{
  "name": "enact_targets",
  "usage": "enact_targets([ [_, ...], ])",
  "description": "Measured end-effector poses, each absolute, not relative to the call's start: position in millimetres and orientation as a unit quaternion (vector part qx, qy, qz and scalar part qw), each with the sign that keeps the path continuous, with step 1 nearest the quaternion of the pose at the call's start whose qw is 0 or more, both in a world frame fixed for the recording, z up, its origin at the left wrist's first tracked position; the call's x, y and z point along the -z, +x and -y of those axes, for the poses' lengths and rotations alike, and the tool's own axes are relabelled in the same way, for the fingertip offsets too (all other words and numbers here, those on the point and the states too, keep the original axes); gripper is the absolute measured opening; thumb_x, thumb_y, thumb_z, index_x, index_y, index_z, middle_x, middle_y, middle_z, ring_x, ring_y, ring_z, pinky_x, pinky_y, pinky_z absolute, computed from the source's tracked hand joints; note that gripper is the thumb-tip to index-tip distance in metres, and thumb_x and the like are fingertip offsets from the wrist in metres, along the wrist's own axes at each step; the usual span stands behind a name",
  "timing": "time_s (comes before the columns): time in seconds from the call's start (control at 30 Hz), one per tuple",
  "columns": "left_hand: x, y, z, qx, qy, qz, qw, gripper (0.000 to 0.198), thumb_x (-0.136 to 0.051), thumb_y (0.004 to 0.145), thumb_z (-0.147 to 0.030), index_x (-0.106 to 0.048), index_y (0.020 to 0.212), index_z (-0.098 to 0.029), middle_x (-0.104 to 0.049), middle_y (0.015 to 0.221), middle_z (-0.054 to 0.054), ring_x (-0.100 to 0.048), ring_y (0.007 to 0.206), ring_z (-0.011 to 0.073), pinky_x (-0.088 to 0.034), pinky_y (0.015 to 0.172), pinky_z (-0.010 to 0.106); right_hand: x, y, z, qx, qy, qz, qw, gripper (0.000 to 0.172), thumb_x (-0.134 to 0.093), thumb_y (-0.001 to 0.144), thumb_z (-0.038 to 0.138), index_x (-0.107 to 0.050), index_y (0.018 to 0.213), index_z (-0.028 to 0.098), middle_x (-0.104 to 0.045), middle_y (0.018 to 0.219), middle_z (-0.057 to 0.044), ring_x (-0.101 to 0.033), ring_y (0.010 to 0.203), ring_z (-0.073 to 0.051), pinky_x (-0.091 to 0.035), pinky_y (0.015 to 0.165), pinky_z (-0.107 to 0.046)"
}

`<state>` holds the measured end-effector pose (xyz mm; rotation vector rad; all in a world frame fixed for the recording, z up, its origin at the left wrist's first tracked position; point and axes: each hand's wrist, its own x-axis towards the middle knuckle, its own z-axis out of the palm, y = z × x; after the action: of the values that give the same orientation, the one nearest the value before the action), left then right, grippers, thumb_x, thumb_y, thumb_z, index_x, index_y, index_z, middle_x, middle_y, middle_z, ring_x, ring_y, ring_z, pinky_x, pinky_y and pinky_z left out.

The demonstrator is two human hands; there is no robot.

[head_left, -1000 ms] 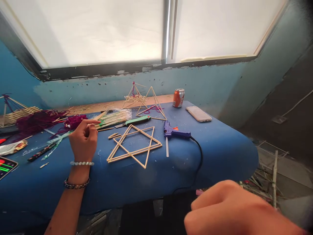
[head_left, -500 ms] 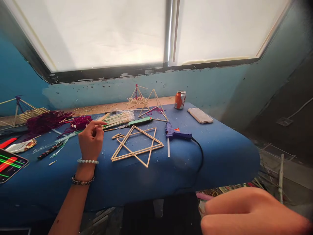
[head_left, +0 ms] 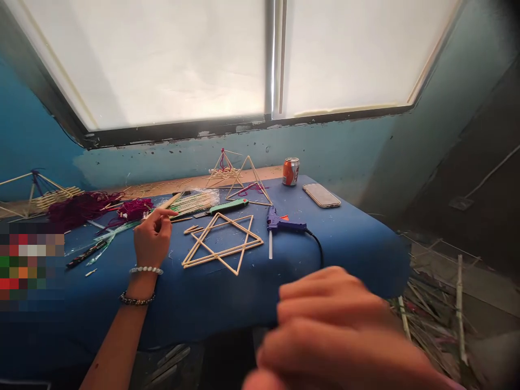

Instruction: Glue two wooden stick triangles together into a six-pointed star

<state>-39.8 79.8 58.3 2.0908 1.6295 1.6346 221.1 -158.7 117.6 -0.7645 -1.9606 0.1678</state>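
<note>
My left hand point(head_left: 152, 237) rests at the table left of a six-pointed star point(head_left: 238, 251) made of thin wooden sticks. Its fingers are loosely curled with the index finger pointing right, and nothing shows in them. Close to the camera, my right hand point(head_left: 329, 325) is blurred, its fingers folded in; whatever may be inside is hidden. The star lies flat, touched by neither hand. Just right of it is a purple hot glue gun point(head_left: 280, 221) with a glue stick poking out toward me. Short stick pieces point(head_left: 193, 229) lie at its upper left edge.
Behind the star lie a green utility knife point(head_left: 229, 206) and bundled sticks point(head_left: 195, 201). Stick pyramids point(head_left: 248, 181), a drink can point(head_left: 291, 171) and a phone point(head_left: 322, 195) stand or lie farther back. Purple yarn point(head_left: 83, 211) and a black pen point(head_left: 85, 254) are at left.
My right hand has come up and left from the lower right corner, nearer the table's front. My left hand stays by the star. The view has shifted slightly right.
</note>
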Motion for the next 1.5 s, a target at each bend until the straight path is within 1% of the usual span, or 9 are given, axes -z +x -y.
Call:
enact_targets([
  [0.17, -65.6, -35.8, -64.8, -0.539, 0.686, -0.484, 0.059, 0.023, -0.052, 0.089, -0.023, -0.073, 0.098, -0.019, -0.051, 0.054, -0.006, -0.042, 0.046, 0.0108, -0.032, 0.048, 0.024, -61.1, 218.0, 118.5, -0.160, -0.385, 0.772, 0.480, 0.049, -0.058, 0.100, 0.039, -0.044, 0.059, 0.018, -0.036, 0.052, 0.008, -0.031, 0.048, -0.005, -0.025, 0.050, -0.023],
  [0.37, -71.0, -9.4, 8.4, -0.484, 0.775, -0.406, 0.022, 0.025, -0.052, 0.095, -0.027, -0.075, 0.091, -0.021, -0.052, 0.052, -0.006, -0.042, 0.045, 0.0091, -0.034, 0.051, 0.024, -50.1, 220.6, 100.4, -0.238, -0.487, 0.707, 0.454, 0.057, -0.052, 0.100, 0.053, -0.052, 0.056, 0.017, -0.032, 0.051, 0.006, -0.027, 0.050, -0.007, -0.020, 0.051, -0.028],
  [0.5, -59.1, 10.0, 46.8, -0.430, 0.846, -0.306, 0.079, 0.049, -0.042, 0.104, -0.045, -0.070, 0.074, -0.019, -0.064, 0.062, -0.001, -0.055, 0.053, 0.0106, -0.040, 0.057, 0.025, -61.3, 191.3, 85.4, -0.282, -0.484, 0.687, 0.463, 0.064, -0.046, 0.099, 0.064, -0.054, 0.056, 0.017, -0.036, 0.050, 0.004, -0.031, 0.050, -0.008, -0.020, 0.051, -0.028],
  [0.67, -35.8, -8.8, 44.2, -0.491, 0.806, -0.329, 0.041, 0.067, -0.028, 0.106, -0.054, -0.052, 0.054, -0.019, -0.053, 0.049, 0.001, -0.048, 0.045, 0.0113, -0.033, 0.048, 0.027, -74.8, 143.8, 67.3, -0.320, -0.449, 0.723, 0.416, 0.063, -0.046, 0.101, 0.060, -0.056, 0.054, 0.018, -0.046, 0.049, 0.003, -0.041, 0.050, -0.009, -0.024, 0.055, -0.027],
  [0.87, -15.9, -56.5, 30.4, -0.519, 0.718, -0.445, 0.136, 0.059, -0.030, 0.104, -0.051, -0.055, 0.060, -0.021, -0.048, 0.048, -0.002, -0.045, 0.044, 0.0119, -0.034, 0.047, 0.026, -76.1, 153.2, 54.1, -0.215, -0.471, 0.721, 0.460, 0.063, -0.050, 0.099, 0.058, -0.041, 0.050, 0.018, -0.029, 0.048, 0.006, -0.023, 0.050, -0.009, -0.016, 0.052, -0.029],
  [1.07, -37.6, -81.2, -13.6, -0.552, 0.643, -0.524, 0.085, 0.024, -0.050, 0.095, -0.041, -0.061, 0.090, -0.021, -0.056, 0.062, -0.004, -0.049, 0.052, 0.0118, -0.038, 0.051, 0.023, -71.2, 262.3, 18.0, -0.089, -0.528, 0.655, 0.533, 0.064, -0.042, 0.099, 0.064, -0.054, 0.054, 0.020, -0.040, 0.046, 0.004, -0.036, 0.045, -0.010, -0.027, 0.053, -0.029],
  [1.23, -55.0, -76.6, -54.8, -0.547, 0.627, -0.555, 0.019, 0.021, -0.051, 0.091, -0.035, -0.060, 0.104, -0.021, -0.064, 0.075, -0.003, -0.056, 0.061, 0.0125, -0.040, 0.056, 0.022, -57.9, 350.7, -11.0, 0.071, -0.606, 0.575, 0.545, 0.059, -0.045, 0.098, 0.056, -0.047, 0.049, 0.022, -0.037, 0.042, 0.003, -0.037, 0.044, -0.012, -0.029, 0.056, -0.032],
  [1.33, -56.0, -62.7, -61.9, -0.502, 0.648, -0.572, -0.021, 0.024, -0.047, 0.092, -0.034, -0.061, 0.106, -0.022, -0.064, 0.073, -0.002, -0.058, 0.060, 0.0136, -0.040, 0.059, 0.024, -46.3, 370.8, -18.6, 0.123, -0.617, 0.534, 0.565, 0.055, -0.042, 0.098, 0.052, -0.047, 0.051, 0.023, -0.037, 0.043, 0.003, -0.038, 0.045, -0.014, -0.030, 0.057, -0.033],
  [1.5, -46.6, -45.4, -55.1, -0.325, 0.766, -0.549, -0.075, 0.031, -0.044, 0.092, -0.037, -0.069, 0.105, -0.023, -0.064, 0.067, -0.001, -0.057, 0.055, 0.0155, -0.034, 0.057, 0.026, -37.0, 366.9, -20.3, 0.084, -0.595, 0.562, 0.568, 0.040, -0.041, 0.098, 0.045, -0.058, 0.070, 0.023, -0.041, 0.049, 0.004, -0.042, 0.047, -0.016, -0.032, 0.057, -0.031],
])
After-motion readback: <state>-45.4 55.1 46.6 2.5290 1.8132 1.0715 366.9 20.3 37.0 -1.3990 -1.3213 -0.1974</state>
